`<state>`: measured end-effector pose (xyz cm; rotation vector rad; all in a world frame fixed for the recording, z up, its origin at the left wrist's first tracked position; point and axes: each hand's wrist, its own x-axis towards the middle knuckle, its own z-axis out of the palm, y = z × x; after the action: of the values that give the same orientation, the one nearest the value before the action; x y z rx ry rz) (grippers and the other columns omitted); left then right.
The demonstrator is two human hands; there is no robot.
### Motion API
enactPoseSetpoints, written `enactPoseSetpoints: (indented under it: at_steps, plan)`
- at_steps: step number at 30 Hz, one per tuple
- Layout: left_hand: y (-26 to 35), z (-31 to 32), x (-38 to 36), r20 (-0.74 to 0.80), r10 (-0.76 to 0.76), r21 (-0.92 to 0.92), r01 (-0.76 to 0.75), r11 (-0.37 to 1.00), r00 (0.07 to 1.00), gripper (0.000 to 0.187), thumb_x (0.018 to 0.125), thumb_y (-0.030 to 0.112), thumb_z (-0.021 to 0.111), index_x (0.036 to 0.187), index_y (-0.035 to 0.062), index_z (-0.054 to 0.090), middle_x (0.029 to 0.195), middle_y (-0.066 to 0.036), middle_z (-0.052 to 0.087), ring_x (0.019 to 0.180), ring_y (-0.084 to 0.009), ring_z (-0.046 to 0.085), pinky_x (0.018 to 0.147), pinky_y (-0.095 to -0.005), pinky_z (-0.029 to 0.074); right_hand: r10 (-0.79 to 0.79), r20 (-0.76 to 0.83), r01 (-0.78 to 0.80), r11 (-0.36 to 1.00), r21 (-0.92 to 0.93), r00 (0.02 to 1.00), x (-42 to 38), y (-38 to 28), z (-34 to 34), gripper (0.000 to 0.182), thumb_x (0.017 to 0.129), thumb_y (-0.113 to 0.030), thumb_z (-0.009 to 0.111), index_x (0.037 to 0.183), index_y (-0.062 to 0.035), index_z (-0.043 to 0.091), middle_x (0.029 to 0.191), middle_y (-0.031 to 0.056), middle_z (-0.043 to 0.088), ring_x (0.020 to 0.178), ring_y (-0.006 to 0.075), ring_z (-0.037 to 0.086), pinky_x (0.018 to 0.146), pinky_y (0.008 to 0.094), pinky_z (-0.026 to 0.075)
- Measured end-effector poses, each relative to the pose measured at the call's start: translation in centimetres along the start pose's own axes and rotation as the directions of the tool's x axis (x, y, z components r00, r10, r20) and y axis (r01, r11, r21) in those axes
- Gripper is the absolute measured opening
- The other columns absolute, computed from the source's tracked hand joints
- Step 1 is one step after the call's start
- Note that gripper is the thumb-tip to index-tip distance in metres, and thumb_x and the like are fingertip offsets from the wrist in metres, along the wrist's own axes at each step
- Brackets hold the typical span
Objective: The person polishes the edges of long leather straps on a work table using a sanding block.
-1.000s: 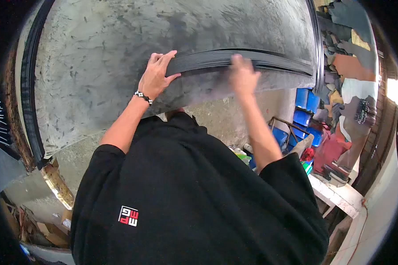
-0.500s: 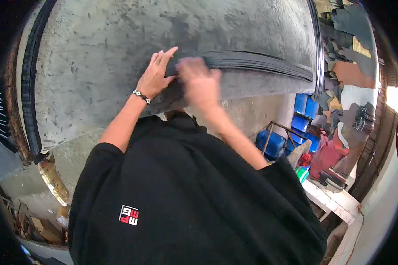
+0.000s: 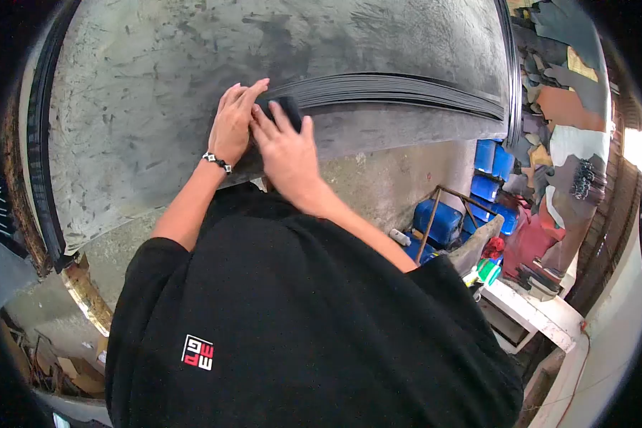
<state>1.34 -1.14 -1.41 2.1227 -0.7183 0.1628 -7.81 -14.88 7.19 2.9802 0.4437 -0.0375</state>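
A bundle of thin black strips (image 3: 399, 89) lies in a curve across the large grey, smudged work surface (image 3: 157, 107). At the bundle's left end is my left hand (image 3: 230, 125), a beaded bracelet on its wrist. Its fingers are stretched out and its thumb is hidden. Just right of it, my right hand (image 3: 289, 157) has its fingers over a small black block (image 3: 287, 110), with the thumb along the near side. This block covers the strips' left end, so what lies beneath cannot be seen.
Long dark strips (image 3: 43, 143) hang over the surface's left edge, and more dark strips (image 3: 512, 78) hang at its right. Blue containers (image 3: 439, 221) and a rusty metal frame (image 3: 428, 221) stand on the floor at right. Beyond them are piled leather-like scraps (image 3: 563, 107).
My right hand, blurred before, has moved left and slightly down, close to my left hand. My left hand has shifted a little left. More of the strips' left part shows.
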Motion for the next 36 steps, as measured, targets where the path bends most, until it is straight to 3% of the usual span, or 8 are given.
enactPoseSetpoints:
  at_steps: [3,6,9,12,15,22,31,36]
  plan:
    - [1.0,-0.6,0.0,0.013,-0.053,-0.046,0.054,0.998,0.998,0.086,0.079,0.006,0.088,0.157,0.0137,0.053,0.135,-0.006,0.073,0.129,-0.0316,0.062,0.125,-0.0493,0.041,0.018,0.006,-0.018,0.999,0.03,1.0,-1.0,8.6,-1.3,0.057,0.092,-0.012,0.067,0.148,-0.021,0.066,0.158,-0.0019,0.063,0.144,0.0234,0.058,0.1,0.0551,0.047]
    - [1.4,-0.1,-0.2,-0.01,-0.083,-0.078,0.082,0.994,0.996,0.087,0.079,0.011,0.092,0.157,0.0147,0.052,0.137,-0.005,0.073,0.131,-0.0319,0.061,0.126,-0.0489,0.041,0.459,0.115,-0.451,0.888,-0.088,0.881,-2.8,21.1,0.6,0.047,0.091,-0.016,0.072,0.137,-0.0168,0.066,0.141,0.0043,0.069,0.125,0.0295,0.066,0.091,0.0596,0.048]
    - [1.3,-0.6,-0.1,-0.022,-0.118,-0.049,0.116,0.992,0.993,0.088,0.079,0.012,0.092,0.157,0.0149,0.052,0.137,-0.005,0.073,0.132,-0.033,0.061,0.125,-0.0488,0.041,0.357,-0.057,-0.362,0.925,-0.119,0.932,-1.0,16.4,1.2,0.038,0.093,-0.016,0.068,0.131,-0.0172,0.065,0.133,0.0056,0.069,0.122,0.0307,0.066,0.078,0.0593,0.048]
    - [0.1,0.5,-0.9,-0.03,-0.079,-0.02,0.078,0.997,0.996,0.089,0.079,0.011,0.092,0.158,0.0148,0.051,0.136,-0.005,0.074,0.132,-0.0342,0.061,0.125,-0.0492,0.041,0.027,-0.158,-0.025,1.0,0.013,0.987,0.6,0.8,0.9,0.053,0.09,-0.018,0.067,0.143,-0.015,0.066,0.153,0.0051,0.061,0.14,0.0304,0.056,0.097,0.06,0.046]
    - [0.9,0.1,-0.2,-0.018,-0.091,-0.053,0.09,0.995,0.996,0.089,0.079,0.007,0.09,0.158,0.0149,0.052,0.135,-0.006,0.074,0.129,-0.0349,0.062,0.125,-0.0508,0.041,-0.007,-0.107,0.029,0.979,0.202,0.994,-1.1,6.3,1.4,0.051,0.096,-0.019,0.07,0.147,-0.019,0.068,0.161,0.0008,0.061,0.149,0.0234,0.055,0.099,0.057,0.047]
    - [4.8,-1.7,1.7,0.147,-0.171,0.197,0.14,0.97,0.974,0.067,0.082,0.01,0.086,0.144,0.0112,0.061,0.124,-0.009,0.062,0.124,-0.0334,0.059,0.119,-0.0483,0.042,0.806,-0.066,-0.808,0.589,-0.018,0.589,-9.5,32.9,2.4,0.041,0.105,-0.024,0.063,0.146,-0.0221,0.064,0.152,0.0008,0.066,0.143,0.0276,0.059,0.101,0.0644,0.047]
    - [10.8,4.0,6.5,0.115,-0.408,0.845,0.127,0.519,0.906,0.055,0.072,0.013,0.087,0.119,0.0074,0.06,0.117,-0.014,0.061,0.119,-0.0331,0.059,0.114,-0.0492,0.042,0.034,-0.254,0.009,0.986,0.164,0.967,-5.7,31.1,5.9,0.062,0.1,-0.019,0.068,0.161,-0.0217,0.056,0.173,0.0039,0.048,0.16,0.026,0.044,0.116,0.0591,0.036]
    - [15.3,10.9,8.8,0.013,-0.407,0.698,0.283,0.658,0.913,0.069,0.074,0.015,0.081,0.137,0.0012,0.058,0.133,-0.018,0.058,0.133,-0.0362,0.054,0.126,-0.0557,0.034,-0.017,-0.24,0.072,0.972,0.222,0.971,-5.4,30.9,6.1,0.063,0.091,-0.01,0.068,0.153,-0.0155,0.063,0.163,0.0013,0.058,0.151,0.0249,0.054,0.114,0.0642,0.035]
